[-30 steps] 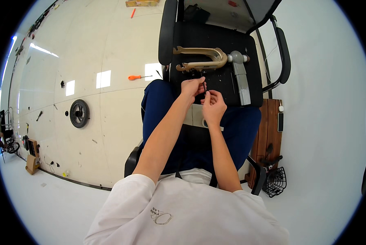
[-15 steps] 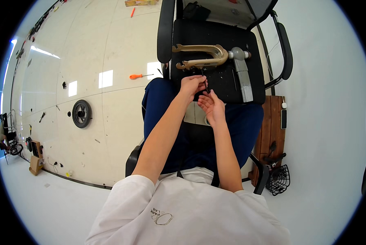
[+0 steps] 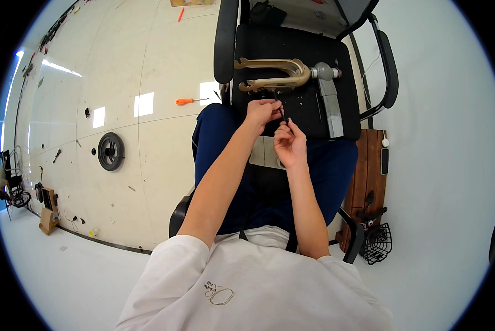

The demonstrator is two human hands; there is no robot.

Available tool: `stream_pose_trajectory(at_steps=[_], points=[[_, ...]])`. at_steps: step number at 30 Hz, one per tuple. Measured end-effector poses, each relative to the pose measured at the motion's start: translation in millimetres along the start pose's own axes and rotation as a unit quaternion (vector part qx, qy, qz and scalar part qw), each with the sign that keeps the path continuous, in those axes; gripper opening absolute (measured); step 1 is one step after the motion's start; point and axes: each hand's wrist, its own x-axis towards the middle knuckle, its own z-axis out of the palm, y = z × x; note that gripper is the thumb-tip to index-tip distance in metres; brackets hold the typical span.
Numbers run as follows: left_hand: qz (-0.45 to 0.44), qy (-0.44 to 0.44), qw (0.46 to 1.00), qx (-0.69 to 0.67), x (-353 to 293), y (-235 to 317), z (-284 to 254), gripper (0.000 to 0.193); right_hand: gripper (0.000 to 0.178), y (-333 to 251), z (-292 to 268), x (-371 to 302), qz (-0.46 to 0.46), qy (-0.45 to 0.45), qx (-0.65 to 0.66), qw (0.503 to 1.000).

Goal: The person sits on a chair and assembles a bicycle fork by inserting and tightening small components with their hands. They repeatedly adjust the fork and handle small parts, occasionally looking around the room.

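Note:
My left hand pinches a thin black strip-like piece just in front of the chair seat's near part. Lower down, my right hand has its thumb and fingertips closed on the same piece's near end. What exactly the piece is cannot be made out at this size. Beyond my hands, a tan two-pronged wheel fork lies on the black chair seat, prongs toward the left. At its right end sits a rounded grey part with a flat silver-grey bar reaching toward me.
An orange-handled screwdriver and a small black wheel lie on the tiled floor to the left. A wooden board and a black wire basket are at the right. Chair armrests flank the seat.
My right hand has curled its spread fingers in and closed them on the near end of the black piece. The left hand keeps its pinch, almost in place.

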Motion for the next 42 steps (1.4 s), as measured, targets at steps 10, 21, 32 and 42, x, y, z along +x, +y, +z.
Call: stream_pose_trajectory(at_steps=[10,21,32,42], points=[[-0.066,-0.098,0.991,-0.062,2,7,-11,0.021,0.007,25,16,8,-0.155,0.098,-0.2,0.962],[-0.036,-0.05,0.997,0.037,-8,19,-9,0.018,0.007,18,11,-1,-0.48,0.027,-0.772,0.416],[-0.02,-0.047,0.999,0.016,-8,11,0,0.023,0.018,11,-2,-7,-0.326,0.089,-0.576,0.745],[-0.029,-0.097,0.995,-0.013,-8,8,-1,0.031,0.024,-3,-7,-2,-0.195,0.108,-0.615,0.757]])
